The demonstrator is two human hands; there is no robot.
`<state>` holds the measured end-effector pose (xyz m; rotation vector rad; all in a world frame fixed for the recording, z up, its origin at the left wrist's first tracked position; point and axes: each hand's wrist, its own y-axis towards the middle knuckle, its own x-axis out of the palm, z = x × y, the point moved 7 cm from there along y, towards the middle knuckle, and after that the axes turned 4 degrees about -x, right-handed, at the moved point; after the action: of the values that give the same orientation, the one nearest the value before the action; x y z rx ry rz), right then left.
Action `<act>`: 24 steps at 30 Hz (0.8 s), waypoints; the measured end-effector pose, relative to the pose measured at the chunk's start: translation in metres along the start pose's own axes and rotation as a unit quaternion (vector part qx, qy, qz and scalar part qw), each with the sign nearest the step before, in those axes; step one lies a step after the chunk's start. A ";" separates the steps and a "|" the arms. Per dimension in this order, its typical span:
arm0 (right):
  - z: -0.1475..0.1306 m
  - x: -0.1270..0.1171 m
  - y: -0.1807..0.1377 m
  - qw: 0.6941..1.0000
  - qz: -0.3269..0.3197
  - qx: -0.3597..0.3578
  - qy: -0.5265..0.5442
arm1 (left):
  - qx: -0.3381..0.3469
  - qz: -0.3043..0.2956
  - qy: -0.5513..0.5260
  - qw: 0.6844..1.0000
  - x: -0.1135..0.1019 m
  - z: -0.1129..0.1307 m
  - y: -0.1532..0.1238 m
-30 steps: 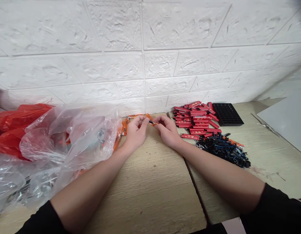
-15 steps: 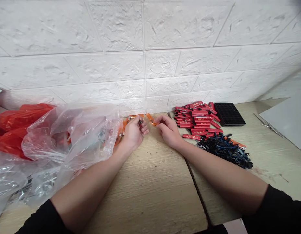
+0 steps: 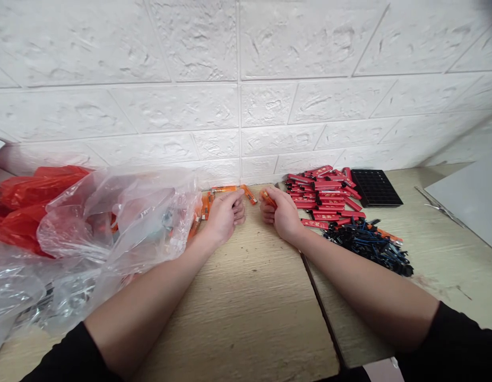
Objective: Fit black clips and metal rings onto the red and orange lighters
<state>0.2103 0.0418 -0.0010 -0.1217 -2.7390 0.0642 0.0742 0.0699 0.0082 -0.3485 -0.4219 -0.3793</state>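
Observation:
My right hand [image 3: 283, 215] is closed around an orange translucent lighter [image 3: 268, 199], its end showing above the curled fingers. To its left, my left hand [image 3: 227, 215] is closed with the thumb on top; what its fingers hold, if anything, is hidden. Between and just beyond the hands, a second orange lighter [image 3: 249, 194] lies slanted on the table [image 3: 246, 302]. Another orange lighter [image 3: 224, 189] rests near the wall behind my left hand. More orange lighters [image 3: 206, 204] lie between that hand and a clear plastic bag [image 3: 150, 212].
Red pieces with gold lettering [image 3: 329, 199] are heaped right of my right hand. A black gridded tray [image 3: 376, 187] stands beside them, with a pile of small black and blue parts [image 3: 371, 246] in front. Metal tweezers [image 3: 439, 206] lie far right; red plastic [image 3: 26, 207] is at left.
My right hand has turned and closed, with an orange lighter now upright in its fist. My left hand has rolled so its thumb covers the dark, metallic bit seen before.

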 end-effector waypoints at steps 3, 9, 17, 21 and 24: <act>0.000 0.000 0.002 1.000 -0.005 -0.001 0.021 | -0.001 0.005 0.007 1.000 0.000 0.000 -0.002; 0.000 0.002 0.000 0.999 -0.033 -0.018 0.025 | 0.020 0.010 0.037 0.999 0.003 0.004 -0.006; -0.002 0.005 -0.002 0.999 -0.001 -0.022 -0.038 | 0.118 0.040 0.094 0.988 -0.003 0.007 -0.007; 0.000 0.003 0.001 0.996 0.002 -0.063 -0.069 | 0.168 0.074 0.182 0.966 -0.005 0.014 -0.010; 0.002 -0.002 0.003 0.991 0.002 -0.088 -0.102 | 0.182 0.100 0.209 0.956 -0.006 0.018 -0.013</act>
<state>0.2119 0.0442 -0.0038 -0.1785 -2.9456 -0.1728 0.0578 0.0676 0.0240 0.0533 -0.0350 -0.1633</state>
